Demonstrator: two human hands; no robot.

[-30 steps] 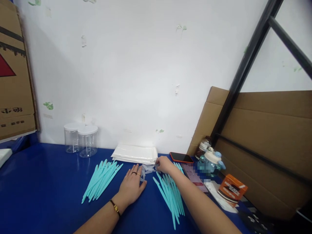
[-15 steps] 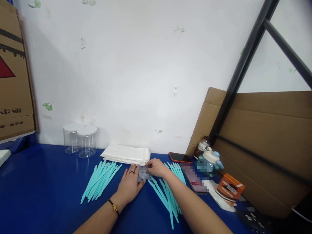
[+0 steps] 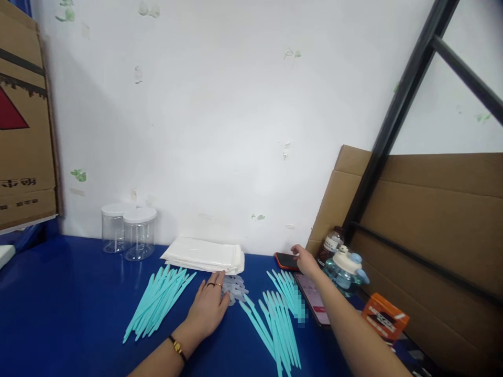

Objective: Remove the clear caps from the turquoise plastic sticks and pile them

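Note:
My left hand lies palm down on the blue table, its fingers spread a little, beside a small pile of translucent pieces. My right hand is over the red-edged phone at the back right, fingers bent; whether it holds anything is too small to tell. Left of my left hand is a bundle of turquoise sticks. More turquoise sticks lie between my two forearms. White flat packets are stacked behind my left hand.
Two clear jars with white lids stand by the wall. At right are a larger phone, a brown bottle, a teal bottle, an orange box and a black frame before cardboard.
My right hand has left the translucent pieces and moved right, to above the red-edged phone. My left hand stays beside the pile. The view has shifted slightly.

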